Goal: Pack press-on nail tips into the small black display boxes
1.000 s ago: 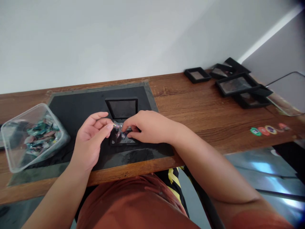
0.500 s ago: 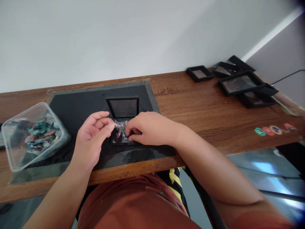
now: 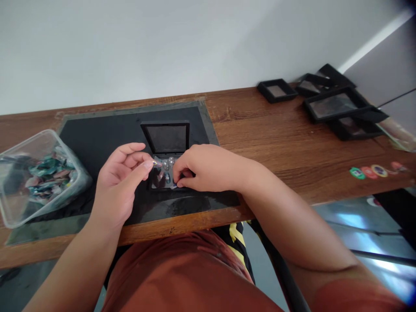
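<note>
A small black case (image 3: 166, 137) stands with its lid up on the dark mat (image 3: 107, 130). Several small shiny pieces (image 3: 167, 177) lie in its lower half. My left hand (image 3: 121, 182), at the case's left side, pinches a tiny shiny piece (image 3: 157, 164) between thumb and forefinger. From the right, my right hand (image 3: 206, 169) reaches over the lower half with its fingertips pressed together on something small, too hidden to name.
At the left sits a clear plastic tub (image 3: 73, 164) of green, pink and brown pieces. Several black frames (image 3: 338, 105) are piled at the back right, with another frame (image 3: 276, 90) beside them. Round coloured stickers (image 3: 378, 170) lie near the right front edge.
The view has shifted slightly, so the case, tub and mat appear a little higher. Both hands keep nearly the same places by the case, and more of its lower half shows.
</note>
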### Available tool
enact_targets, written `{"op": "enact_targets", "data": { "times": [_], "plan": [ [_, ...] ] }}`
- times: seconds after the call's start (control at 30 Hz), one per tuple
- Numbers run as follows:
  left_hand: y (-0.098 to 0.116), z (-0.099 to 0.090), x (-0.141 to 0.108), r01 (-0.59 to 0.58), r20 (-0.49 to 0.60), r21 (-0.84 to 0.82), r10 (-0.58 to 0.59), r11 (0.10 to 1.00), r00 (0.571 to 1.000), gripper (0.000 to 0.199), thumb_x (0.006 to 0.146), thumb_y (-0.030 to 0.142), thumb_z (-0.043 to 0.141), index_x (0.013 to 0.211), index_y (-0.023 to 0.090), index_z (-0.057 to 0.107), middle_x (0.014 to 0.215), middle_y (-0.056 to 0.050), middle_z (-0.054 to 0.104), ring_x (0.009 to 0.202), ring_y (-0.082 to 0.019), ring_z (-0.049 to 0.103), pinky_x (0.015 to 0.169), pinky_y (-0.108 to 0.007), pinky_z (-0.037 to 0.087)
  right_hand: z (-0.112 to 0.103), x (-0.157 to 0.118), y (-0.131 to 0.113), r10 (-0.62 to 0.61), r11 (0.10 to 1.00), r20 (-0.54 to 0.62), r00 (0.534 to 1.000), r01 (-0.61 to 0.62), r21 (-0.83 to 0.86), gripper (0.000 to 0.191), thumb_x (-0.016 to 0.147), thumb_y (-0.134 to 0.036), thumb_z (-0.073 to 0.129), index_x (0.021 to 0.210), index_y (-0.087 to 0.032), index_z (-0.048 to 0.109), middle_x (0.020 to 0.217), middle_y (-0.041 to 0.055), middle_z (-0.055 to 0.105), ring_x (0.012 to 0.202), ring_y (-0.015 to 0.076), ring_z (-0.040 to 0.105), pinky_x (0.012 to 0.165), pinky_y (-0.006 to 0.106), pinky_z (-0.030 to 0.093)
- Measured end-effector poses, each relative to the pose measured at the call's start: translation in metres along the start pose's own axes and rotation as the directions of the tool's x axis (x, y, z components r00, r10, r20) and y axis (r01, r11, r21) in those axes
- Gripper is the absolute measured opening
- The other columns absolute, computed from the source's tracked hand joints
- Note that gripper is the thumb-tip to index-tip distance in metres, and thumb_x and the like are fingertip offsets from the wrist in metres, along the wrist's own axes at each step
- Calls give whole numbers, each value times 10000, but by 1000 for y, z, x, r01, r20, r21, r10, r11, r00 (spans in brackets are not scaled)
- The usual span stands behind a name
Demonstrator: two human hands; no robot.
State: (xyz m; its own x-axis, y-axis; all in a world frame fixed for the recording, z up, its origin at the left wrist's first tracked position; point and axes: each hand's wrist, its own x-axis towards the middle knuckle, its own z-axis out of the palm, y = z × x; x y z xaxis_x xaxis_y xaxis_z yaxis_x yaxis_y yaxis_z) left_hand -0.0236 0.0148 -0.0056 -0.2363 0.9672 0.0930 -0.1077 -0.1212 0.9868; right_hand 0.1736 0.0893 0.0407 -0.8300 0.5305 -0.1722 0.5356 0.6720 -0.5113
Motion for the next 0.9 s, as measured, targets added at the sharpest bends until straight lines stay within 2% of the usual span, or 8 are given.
{"op": "enact_targets", "data": {
  "times": [0.27, 0.47, 0.6, 0.67, 0.8, 0.9],
  "plan": [
    [2, 2, -2, -3, -9, 14, 3, 1000, 1000, 286, 761, 200, 851, 1023, 216, 737, 797, -1, 686, 636, -87, 576, 598, -194, 508, 2, 0, 0, 16, 999, -19, 1000, -17, -51, 81, 836, -237, 706, 831, -225, 786, 791, 1, 733, 610, 111, 510, 603, 281, 280],
    [1, 3, -2, -10, -5, 0, 10, 1000, 1000, 319, 739, 257, 895, 1022, 225, 751, 796, -9, 693, 656, -103, 587, 601, -214, 514, -1, -5, -4, 22, 997, -2, 1000, -22, -67, 131, 844, -268, 682, 758, -212, 764, 741, 4, 711, 572, 109, 483, 577, 289, 285],
    [-1, 2, -4, -27, 9, -11, 27, 1000, 1000, 290, 766, 232, 875, 1033, 252, 764, 803, 1, 701, 663, -95, 587, 635, -211, 527, -8, -9, -4, -30, 1000, 46, 998, 30, 2, 154, 868, -223, 643, 865, -228, 797, 769, -11, 711, 601, 104, 506, 603, 276, 322],
    [-1, 2, -4, -35, 14, -4, 35, 999, 999, 284, 777, 239, 870, 1039, 275, 765, 813, 1, 706, 682, -107, 601, 651, -231, 540, -10, -9, -2, -42, 999, 24, 999, 42, 23, 171, 877, -203, 639, 933, -226, 799, 798, -11, 715, 638, 106, 531, 629, 269, 337],
    [-1, 2, -5, -32, 18, 31, 31, 999, 999, 296, 780, 281, 879, 1052, 300, 764, 832, -11, 711, 727, -142, 623, 665, -276, 552, -10, -7, 3, -22, 1000, -42, 999, 21, -17, 206, 859, -221, 675, 1035, -233, 781, 837, -4, 716, 688, 124, 551, 643, 276, 320],
    [-1, 1, -5, -49, 19, 28, 49, 998, 999, 298, 783, 270, 876, 1058, 291, 763, 830, -6, 706, 717, -130, 614, 659, -262, 543, -6, -5, 4, -40, 998, -23, 999, 39, -49, 228, 847, -238, 704, 1066, -242, 767, 832, -11, 708, 671, 123, 538, 642, 282, 305]
  ]
}}
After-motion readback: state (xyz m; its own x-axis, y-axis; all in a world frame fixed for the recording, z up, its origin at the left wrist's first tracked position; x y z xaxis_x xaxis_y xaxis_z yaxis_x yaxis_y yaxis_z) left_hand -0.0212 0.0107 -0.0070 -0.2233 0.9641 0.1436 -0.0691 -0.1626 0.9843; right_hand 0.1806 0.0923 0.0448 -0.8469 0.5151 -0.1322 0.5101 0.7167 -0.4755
